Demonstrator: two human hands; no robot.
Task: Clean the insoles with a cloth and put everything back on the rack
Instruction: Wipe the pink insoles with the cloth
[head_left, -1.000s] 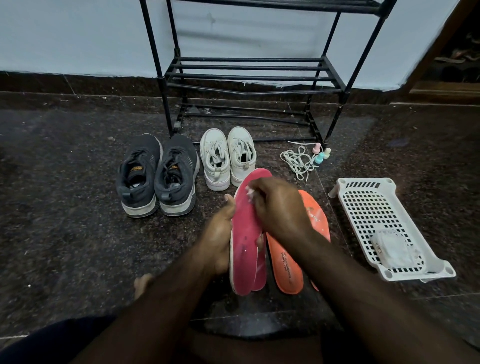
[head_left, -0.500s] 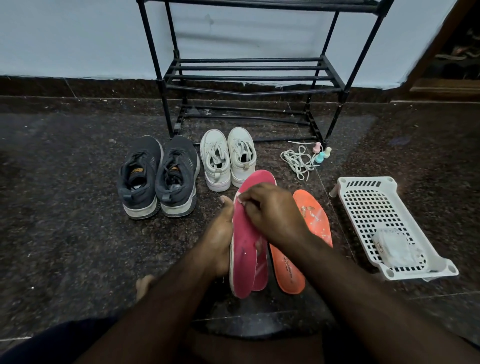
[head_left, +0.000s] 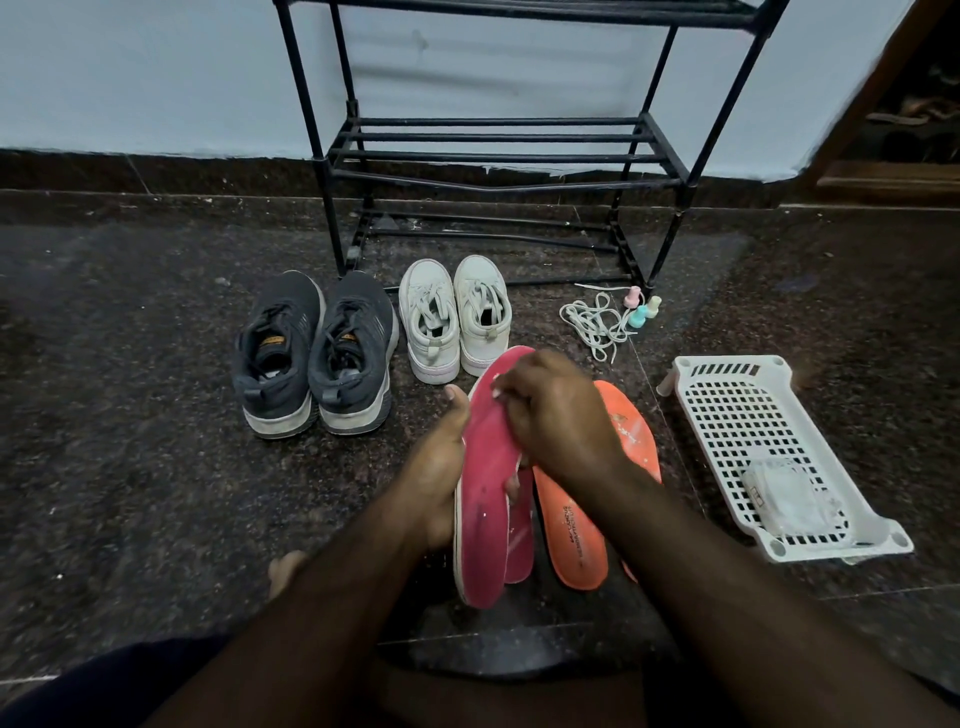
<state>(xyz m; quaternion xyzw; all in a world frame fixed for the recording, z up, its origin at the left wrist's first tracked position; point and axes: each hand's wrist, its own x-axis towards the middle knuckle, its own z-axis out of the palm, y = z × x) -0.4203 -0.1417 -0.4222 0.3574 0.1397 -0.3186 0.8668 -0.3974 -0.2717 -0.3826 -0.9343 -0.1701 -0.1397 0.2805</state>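
left hand (head_left: 441, 467) grip curled round pink insole (head_left: 483, 499), holding it upright; right hand (head_left: 556, 415) grip pinches a cloth (head_left: 497, 393) against it.

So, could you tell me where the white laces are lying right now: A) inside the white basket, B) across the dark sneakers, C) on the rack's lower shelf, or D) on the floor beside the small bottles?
D: the white laces lie in a loose tangle on the floor, next to the small bottles.
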